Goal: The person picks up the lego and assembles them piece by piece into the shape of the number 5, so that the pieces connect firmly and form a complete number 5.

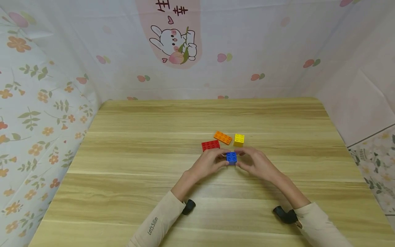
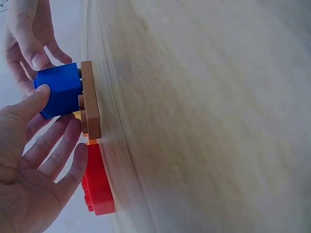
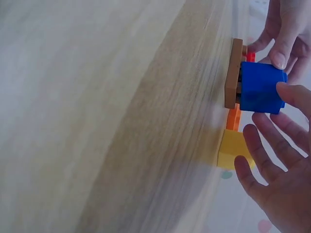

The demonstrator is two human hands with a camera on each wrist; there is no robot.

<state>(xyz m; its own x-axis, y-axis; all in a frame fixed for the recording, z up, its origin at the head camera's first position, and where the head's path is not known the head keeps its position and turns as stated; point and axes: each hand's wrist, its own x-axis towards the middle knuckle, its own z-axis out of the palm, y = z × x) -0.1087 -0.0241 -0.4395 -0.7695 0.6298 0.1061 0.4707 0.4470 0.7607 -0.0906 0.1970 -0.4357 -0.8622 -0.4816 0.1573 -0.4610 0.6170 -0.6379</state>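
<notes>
A blue toy building block (image 1: 231, 156) with studs on top is held from both sides. My left hand (image 1: 210, 163) pinches its left side, thumb in front, while my right hand (image 1: 257, 163) pinches the right side. Under the block, a flat brown building plate (image 2: 92, 104) lies on the table, hidden from the head view. Some of the plate's studs show in a narrow gap below the block in both wrist views. Whether the two touch, I cannot tell. Close behind my left fingers sits a red brick (image 1: 211, 144).
Beyond the hands, an orange flat plate (image 1: 223, 138) and a yellow block (image 1: 239, 140) lie on the wooden table (image 1: 148, 206). A printed cloth (image 1: 247, 41) hangs behind the table's far edge, and flowered cloth (image 1: 40, 113) runs along the left.
</notes>
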